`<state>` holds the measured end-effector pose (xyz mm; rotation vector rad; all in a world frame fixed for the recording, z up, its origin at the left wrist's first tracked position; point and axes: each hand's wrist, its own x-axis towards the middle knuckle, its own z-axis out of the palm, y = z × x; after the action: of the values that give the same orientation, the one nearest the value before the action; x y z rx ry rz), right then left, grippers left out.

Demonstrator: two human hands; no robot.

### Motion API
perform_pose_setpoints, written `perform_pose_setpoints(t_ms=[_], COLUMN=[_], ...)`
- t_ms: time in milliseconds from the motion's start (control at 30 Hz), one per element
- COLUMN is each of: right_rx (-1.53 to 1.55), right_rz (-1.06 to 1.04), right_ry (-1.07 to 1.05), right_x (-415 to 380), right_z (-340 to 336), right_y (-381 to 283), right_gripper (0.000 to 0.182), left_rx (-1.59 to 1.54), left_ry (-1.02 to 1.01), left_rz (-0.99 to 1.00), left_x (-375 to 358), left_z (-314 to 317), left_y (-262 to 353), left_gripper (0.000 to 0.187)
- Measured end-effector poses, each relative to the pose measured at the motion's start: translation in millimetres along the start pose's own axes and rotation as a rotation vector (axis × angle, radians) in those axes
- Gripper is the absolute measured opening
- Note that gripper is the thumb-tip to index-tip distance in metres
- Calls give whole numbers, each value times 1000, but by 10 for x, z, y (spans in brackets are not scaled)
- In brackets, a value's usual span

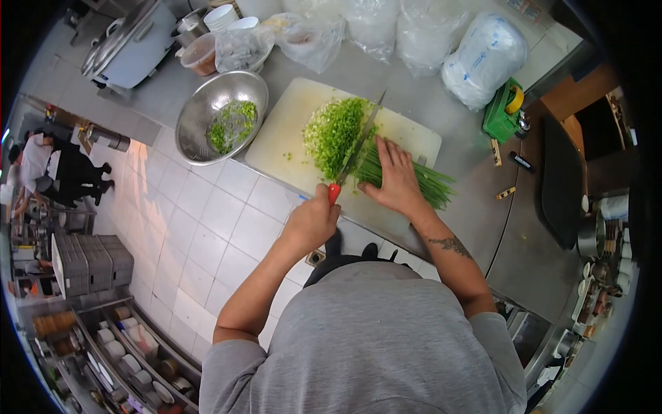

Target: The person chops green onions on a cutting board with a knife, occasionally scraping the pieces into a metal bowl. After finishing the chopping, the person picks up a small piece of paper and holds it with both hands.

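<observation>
My left hand (310, 221) is closed around the red handle of a kitchen knife (363, 135). The long blade lies across the cutting board, between a heap of chopped green onions (336, 134) and a bunch of uncut green onions (431, 181). My right hand (395, 178) presses on that bunch, fingers stretched over it and thumb out on the near side, close to the blade. Underneath is a white cutting board (276, 148). Left of the board, a steel colander (189, 131) holds some chopped green onions.
Plastic bags (372, 27) and a wrapped white pack (485, 58) line the back of the steel counter. A green container (502, 110) and a black marker (521, 161) are at the right. A rice cooker (131, 52) stands back left. People (58, 169) work farther left.
</observation>
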<state>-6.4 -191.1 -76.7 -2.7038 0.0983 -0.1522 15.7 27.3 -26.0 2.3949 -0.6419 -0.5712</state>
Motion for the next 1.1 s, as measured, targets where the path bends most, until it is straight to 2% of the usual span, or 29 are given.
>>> perform_pose_setpoints(t_ms=[133, 433, 733, 1100], right_rx=[-74, -54, -166, -200], right_rz=[52, 32, -58, -61], right_ry=[-43, -60, 22, -32], right_x=[-12, -51, -107, -105], right_z=[23, -39, 146, 146], right_y=[-22, 7, 49, 34], right_gripper=[97, 94, 81, 81], left_rx=[10, 28, 75, 137], left_ry=[-15, -30, -111, -188], left_rz=[-5, -4, -84, -107], left_x=[-5, -127, -203, -43], left_z=[-6, -45, 13, 53], left_y=[16, 165, 214, 201], left_gripper=[28, 27, 28, 28])
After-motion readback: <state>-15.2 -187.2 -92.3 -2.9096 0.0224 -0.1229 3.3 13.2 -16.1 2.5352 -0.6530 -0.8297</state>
